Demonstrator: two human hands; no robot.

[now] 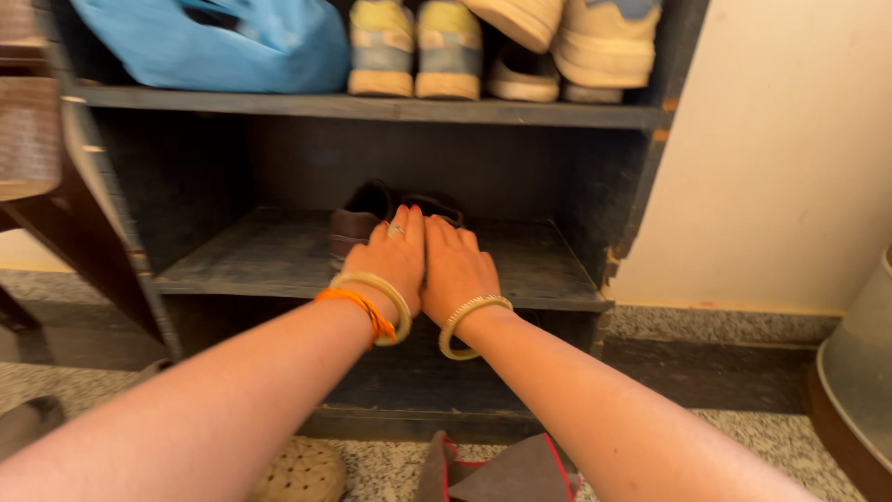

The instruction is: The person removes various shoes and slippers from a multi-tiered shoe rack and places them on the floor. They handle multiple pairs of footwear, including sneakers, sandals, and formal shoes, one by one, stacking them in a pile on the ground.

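Reaching forward side by side, the left hand [395, 253] and the right hand [455, 263] rest on a pair of dark brown shoes [360, 220] that stands on the lower shelf [242, 265] of a dark wooden shoe rack [641, 177]. The two hands touch each other along their inner edges. The fingers of both hands are extended and laid flat over the tops of the shoes, pointing into the rack; whether the fingertips curl around the shoes cannot be told, since the backs of the hands hide them. The left hand carries a ring on one finger, and its wrist bears a pale gold bangle [376, 290] with an orange thread band [358, 305] just behind it. The right wrist bears a second gold bangle [467, 319]. The shoes sit toward the middle of the lower shelf, near its back, with the left shoe partly visible beside the left hand and the right shoe mostly covered. On the upper shelf [372, 107] a blue bag [223, 42] lies at the left, a pair of yellow and grey sneakers [415, 48] stands beside it, and pale beige shoes [567, 42] are stacked at the right. On the speckled floor [734, 325] below the rack lie a tan perforated clog [302, 472] and a dark piece with red edging [506, 469]. A grey metal container [859, 372] stands at the right edge, near the cream wall [790, 149].
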